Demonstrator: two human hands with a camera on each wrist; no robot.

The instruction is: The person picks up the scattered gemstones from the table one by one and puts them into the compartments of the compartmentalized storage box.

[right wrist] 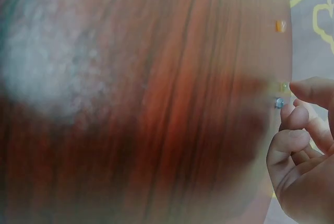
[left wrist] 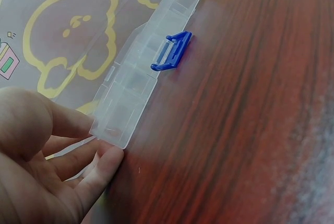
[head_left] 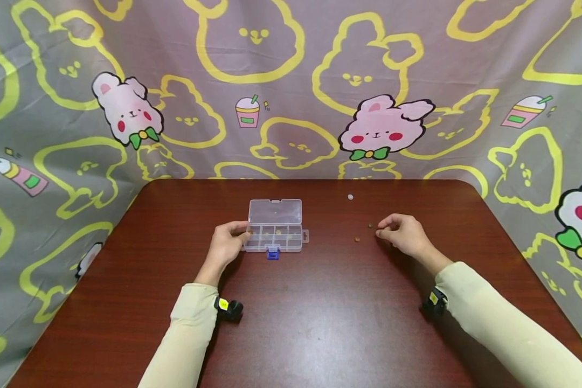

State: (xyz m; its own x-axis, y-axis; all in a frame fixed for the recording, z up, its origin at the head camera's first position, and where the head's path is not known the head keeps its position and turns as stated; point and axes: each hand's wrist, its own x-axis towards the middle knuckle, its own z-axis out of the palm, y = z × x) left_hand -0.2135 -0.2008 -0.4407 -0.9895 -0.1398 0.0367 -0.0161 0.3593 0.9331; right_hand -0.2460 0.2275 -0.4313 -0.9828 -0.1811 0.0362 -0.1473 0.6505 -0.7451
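A clear plastic compartment box (head_left: 288,244) sits on the table with its lid (head_left: 275,212) standing up and a blue latch (head_left: 272,254) at its front. Small yellowish pieces lie in some compartments. My left hand (head_left: 229,243) grips the box's left end, the thumb at the near corner in the left wrist view. Over on the right, my right hand (head_left: 405,235) reaches low to the table, index finger and thumb apart. Right at its fingertips is a small blue bead (right wrist: 279,103), with a yellow-green bead (right wrist: 283,86) beside it and an orange bead (right wrist: 281,26) farther off.
A small whitish bead (head_left: 350,197) lies near the far edge of the brown table (head_left: 315,323). A curtain (head_left: 296,97) with cartoon animals hangs behind the table and along both sides. A hanging tab (head_left: 306,236) sticks out from the box's right end.
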